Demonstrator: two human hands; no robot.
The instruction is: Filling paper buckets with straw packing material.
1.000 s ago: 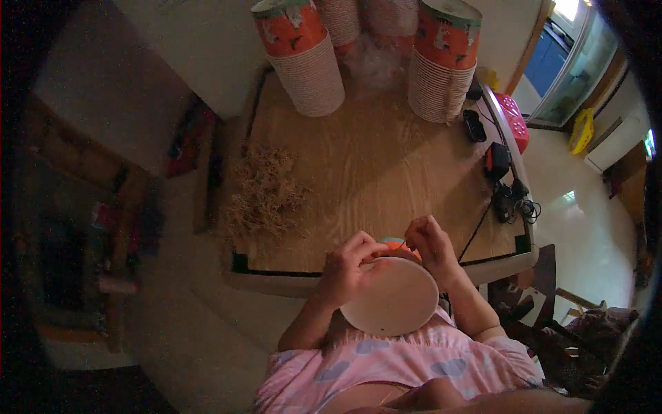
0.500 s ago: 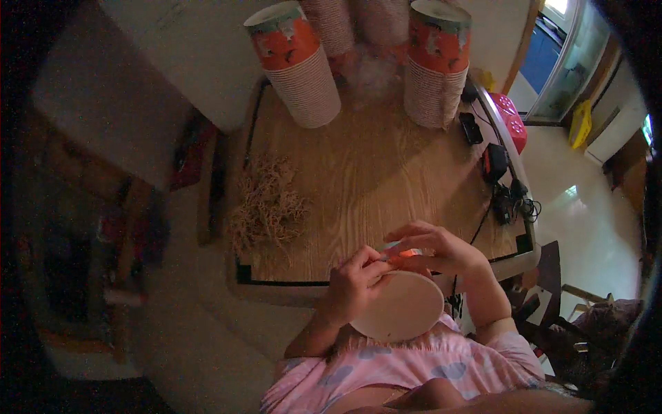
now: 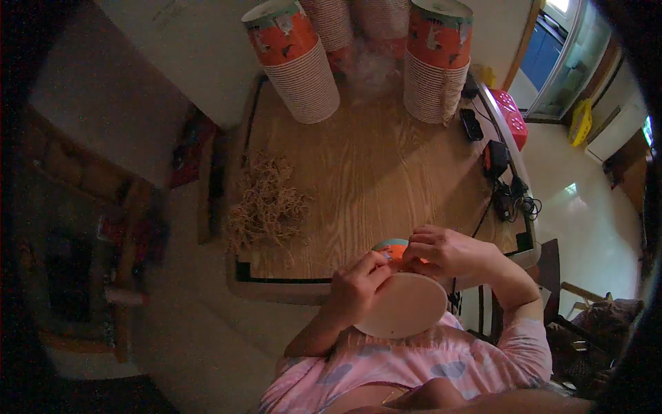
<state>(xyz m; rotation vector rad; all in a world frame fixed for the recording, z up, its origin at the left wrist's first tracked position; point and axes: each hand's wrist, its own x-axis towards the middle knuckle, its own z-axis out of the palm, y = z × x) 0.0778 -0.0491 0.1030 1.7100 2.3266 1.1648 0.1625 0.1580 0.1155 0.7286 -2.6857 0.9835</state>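
Holding a paper bowl (image 3: 403,303) at the near edge of the wooden surface (image 3: 372,172), both hands closed on it.

Head view: the left hand (image 3: 355,286) grips the bowl's left rim with curled fingers, and the right hand (image 3: 445,252) pinches its far side, where the orange and teal print shows; the pale inside of the bowl faces up, close to the person's pink shirt (image 3: 420,366). A loose heap of tan strings (image 3: 265,207) lies on the left part of the surface, well apart from the hands. Two tall stacks of matching bowls stand at the far end, a left stack (image 3: 293,58) and a right stack (image 3: 436,58) (more stacks between them, blurred). Black cables (image 3: 507,190) trail along the right edge.
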